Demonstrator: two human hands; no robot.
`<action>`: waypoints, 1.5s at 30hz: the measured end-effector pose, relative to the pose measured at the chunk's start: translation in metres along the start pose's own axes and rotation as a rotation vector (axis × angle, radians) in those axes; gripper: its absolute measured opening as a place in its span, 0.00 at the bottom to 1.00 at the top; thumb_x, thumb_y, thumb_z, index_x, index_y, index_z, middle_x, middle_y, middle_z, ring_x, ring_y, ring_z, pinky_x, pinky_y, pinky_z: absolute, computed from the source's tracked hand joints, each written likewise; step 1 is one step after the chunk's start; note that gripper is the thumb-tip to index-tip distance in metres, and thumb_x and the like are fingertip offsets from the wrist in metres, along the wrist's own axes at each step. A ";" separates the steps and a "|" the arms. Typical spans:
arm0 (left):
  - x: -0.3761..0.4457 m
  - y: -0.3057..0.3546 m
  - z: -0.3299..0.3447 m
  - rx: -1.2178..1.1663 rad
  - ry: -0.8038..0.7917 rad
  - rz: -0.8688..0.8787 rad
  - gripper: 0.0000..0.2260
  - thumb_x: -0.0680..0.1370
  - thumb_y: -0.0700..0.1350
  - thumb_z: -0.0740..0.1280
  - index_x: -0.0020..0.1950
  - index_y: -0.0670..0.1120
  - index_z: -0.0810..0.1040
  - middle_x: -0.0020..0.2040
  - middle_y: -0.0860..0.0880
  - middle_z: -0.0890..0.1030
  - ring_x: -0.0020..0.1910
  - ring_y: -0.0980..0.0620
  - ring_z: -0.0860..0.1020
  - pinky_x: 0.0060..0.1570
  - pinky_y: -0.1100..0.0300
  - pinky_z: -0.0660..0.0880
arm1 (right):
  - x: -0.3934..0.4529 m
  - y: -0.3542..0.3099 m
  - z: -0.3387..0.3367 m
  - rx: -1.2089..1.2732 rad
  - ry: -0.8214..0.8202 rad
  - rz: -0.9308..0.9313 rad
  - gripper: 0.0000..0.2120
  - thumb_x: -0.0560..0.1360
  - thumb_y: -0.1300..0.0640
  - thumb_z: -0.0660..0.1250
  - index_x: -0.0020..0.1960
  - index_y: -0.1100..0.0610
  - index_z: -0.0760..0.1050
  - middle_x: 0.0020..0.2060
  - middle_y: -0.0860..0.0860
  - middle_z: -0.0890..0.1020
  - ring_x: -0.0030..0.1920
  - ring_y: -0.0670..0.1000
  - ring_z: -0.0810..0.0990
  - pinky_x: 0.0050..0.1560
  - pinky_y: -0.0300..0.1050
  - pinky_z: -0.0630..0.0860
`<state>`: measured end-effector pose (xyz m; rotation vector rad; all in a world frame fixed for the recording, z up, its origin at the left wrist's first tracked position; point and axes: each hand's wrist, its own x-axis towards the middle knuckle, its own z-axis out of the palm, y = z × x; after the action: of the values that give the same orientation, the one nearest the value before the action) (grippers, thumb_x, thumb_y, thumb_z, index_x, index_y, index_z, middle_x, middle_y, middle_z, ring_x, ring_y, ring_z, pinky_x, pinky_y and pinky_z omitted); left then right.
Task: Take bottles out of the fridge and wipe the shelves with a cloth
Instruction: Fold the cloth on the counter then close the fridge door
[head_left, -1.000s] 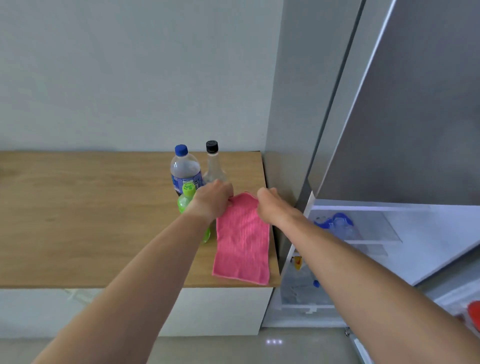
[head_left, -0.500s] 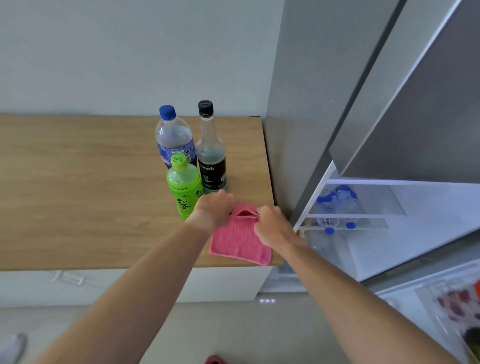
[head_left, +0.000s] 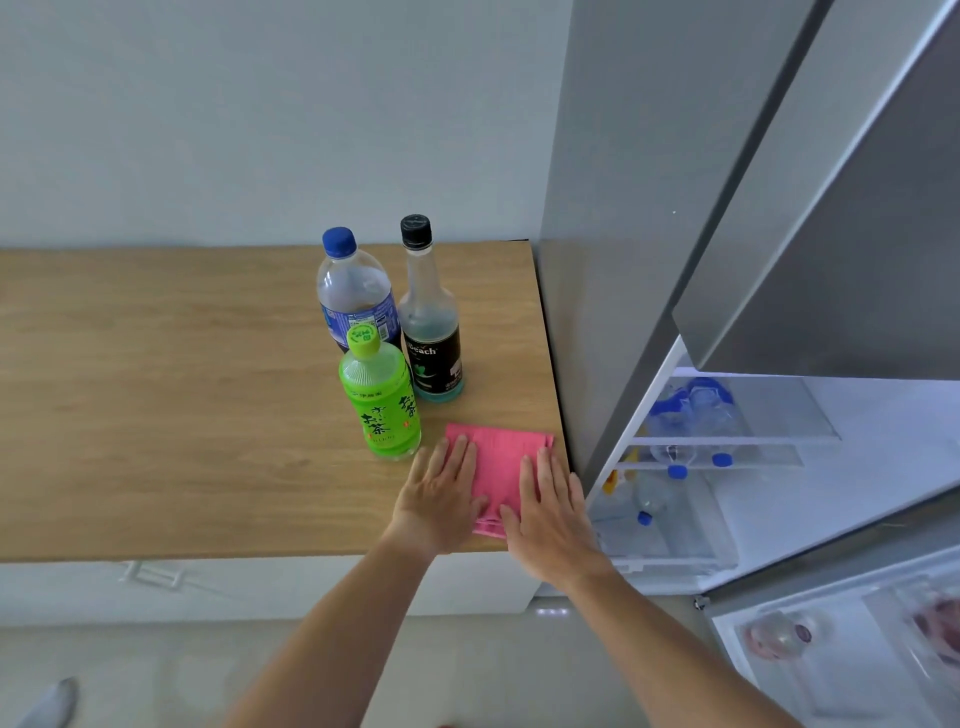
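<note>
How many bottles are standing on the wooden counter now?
3: a blue-capped bottle at the back, a black-capped bottle right of it, and a green tea bottle in front. None seems hidden.

Matt wood-grain counter (head_left: 182, 395), ribbed pink cloth (head_left: 498, 467) (folded), glossy plastic green bottle (head_left: 382, 402), brushed-metal fridge (head_left: 623, 260)

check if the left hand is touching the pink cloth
Touching. The head view shows the left hand lying flat with its fingers over the left edge of the pink cloth on the counter.

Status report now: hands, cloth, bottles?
Both hands, left and right, flat on folded pink cloth. Three bottles on counter. More in fridge door.
</note>
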<state>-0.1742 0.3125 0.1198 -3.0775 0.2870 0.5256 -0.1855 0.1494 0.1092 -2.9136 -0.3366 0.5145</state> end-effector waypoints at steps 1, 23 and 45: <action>-0.001 -0.003 0.008 -0.009 0.033 -0.003 0.35 0.79 0.60 0.40 0.80 0.39 0.48 0.81 0.41 0.50 0.79 0.41 0.50 0.76 0.44 0.43 | 0.003 0.000 -0.001 -0.006 0.001 -0.006 0.34 0.84 0.45 0.45 0.80 0.61 0.34 0.79 0.60 0.33 0.80 0.57 0.33 0.77 0.54 0.33; -0.088 0.054 0.075 -0.322 0.525 0.120 0.20 0.82 0.48 0.54 0.54 0.40 0.84 0.64 0.37 0.78 0.65 0.39 0.76 0.65 0.46 0.69 | -0.102 0.060 0.037 0.192 0.356 -0.021 0.21 0.81 0.49 0.53 0.43 0.58 0.80 0.43 0.53 0.81 0.47 0.55 0.80 0.52 0.54 0.79; -0.173 0.429 -0.017 -0.137 0.449 0.259 0.26 0.78 0.54 0.46 0.68 0.44 0.70 0.67 0.43 0.72 0.67 0.42 0.69 0.69 0.47 0.64 | -0.400 0.311 -0.069 0.045 0.538 0.412 0.28 0.82 0.45 0.54 0.76 0.60 0.64 0.77 0.60 0.65 0.76 0.60 0.64 0.77 0.56 0.58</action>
<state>-0.4070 -0.0786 0.2031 -3.2768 0.6859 -0.1673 -0.4679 -0.2567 0.2383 -2.9256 0.3449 -0.2258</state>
